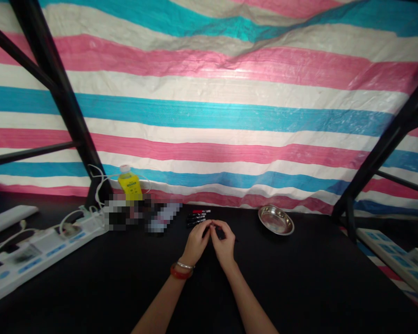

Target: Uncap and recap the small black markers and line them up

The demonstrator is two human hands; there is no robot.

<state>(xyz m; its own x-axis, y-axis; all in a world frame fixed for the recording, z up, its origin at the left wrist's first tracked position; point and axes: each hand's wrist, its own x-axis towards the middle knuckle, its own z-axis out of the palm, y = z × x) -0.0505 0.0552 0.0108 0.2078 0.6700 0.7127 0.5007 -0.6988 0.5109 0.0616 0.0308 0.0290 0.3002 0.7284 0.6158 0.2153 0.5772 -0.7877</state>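
Observation:
Over the middle of the black table (pixel 209 297), my left hand (pixel 196 241) and my right hand (pixel 224 242) meet at the fingertips. Both hands are closed in a pinch around something small; the fingers cover most of it, so I cannot make out what it is. A silver bangle and a reddish-brown bracelet circle my left wrist. Just beyond my left fingers lie several black marker pens (pixel 195 219) side by side, with a red marker pen (pixel 200 211) at their far end.
A round metal dish (pixel 275 223) sits at the back right. Back left stand a yellow bottle (pixel 131 188) and blurred-out items. White power strips run along the left (pixel 52 250) and right (pixel 386 255). A striped tarp (pixel 223 116) hangs behind, between black frame posts.

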